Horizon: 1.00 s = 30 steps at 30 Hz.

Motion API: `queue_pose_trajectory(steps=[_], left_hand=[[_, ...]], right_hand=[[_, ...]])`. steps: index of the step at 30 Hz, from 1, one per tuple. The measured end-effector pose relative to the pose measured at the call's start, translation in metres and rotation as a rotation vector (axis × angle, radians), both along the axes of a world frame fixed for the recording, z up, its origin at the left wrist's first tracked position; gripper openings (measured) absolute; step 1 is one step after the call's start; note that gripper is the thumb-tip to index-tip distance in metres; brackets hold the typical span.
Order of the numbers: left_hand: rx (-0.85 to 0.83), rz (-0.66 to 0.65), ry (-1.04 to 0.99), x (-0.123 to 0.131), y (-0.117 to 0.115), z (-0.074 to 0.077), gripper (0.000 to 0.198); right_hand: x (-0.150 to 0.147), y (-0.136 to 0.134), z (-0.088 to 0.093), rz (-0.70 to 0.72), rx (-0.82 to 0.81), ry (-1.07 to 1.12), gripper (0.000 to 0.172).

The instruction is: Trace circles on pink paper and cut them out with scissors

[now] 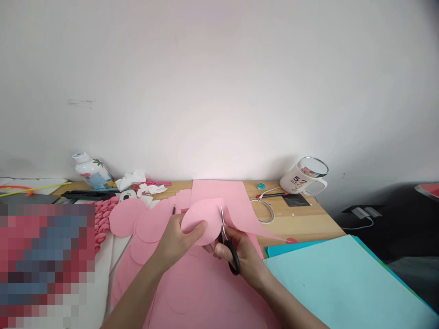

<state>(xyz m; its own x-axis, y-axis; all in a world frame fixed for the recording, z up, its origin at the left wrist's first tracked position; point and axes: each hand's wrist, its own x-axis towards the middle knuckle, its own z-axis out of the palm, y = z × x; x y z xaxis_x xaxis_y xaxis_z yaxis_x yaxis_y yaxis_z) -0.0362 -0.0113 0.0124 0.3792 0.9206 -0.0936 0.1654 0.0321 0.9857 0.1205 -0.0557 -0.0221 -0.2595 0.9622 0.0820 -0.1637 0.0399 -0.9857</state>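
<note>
My left hand (185,235) pinches a sheet of pink paper (206,212) by its rounded part, thumb on top. Black-handled scissors (233,258) are in my right hand (242,249), their blades around the paper at the edge of the curve. From the blades the sheet's outer part trails off to the right in a long point. Beneath both hands lie pink sheets (206,292), one with a faint round outline. Several cut pink circles (151,224) overlap to the left. My right fingers partly hide the scissors' handles.
Blue and green paper sheets (329,278) lie at the right. A white mug (298,178), a coiled white cable (270,212) and a dark card (295,200) are behind them. At the back left are a white bottle (92,171), crumpled tissues (132,179) and pink braided material (102,219).
</note>
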Motion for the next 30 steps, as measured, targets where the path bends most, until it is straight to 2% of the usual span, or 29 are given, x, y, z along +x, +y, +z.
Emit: queue_pose_trajectory(steps=[9, 30], left_hand=[[-0.032, -0.067, -0.079, -0.0034, 0.0001, -0.0017, 0.021], [-0.030, -0.059, -0.146, -0.0033, 0.0033, -0.0034, 0.023]], right_hand=[[0.0009, 0.0008, -0.0019, -0.052, -0.022, -0.083, 0.039], [-0.0005, 0.0009, -0.0041, -0.078, -0.018, -0.084, 0.021]])
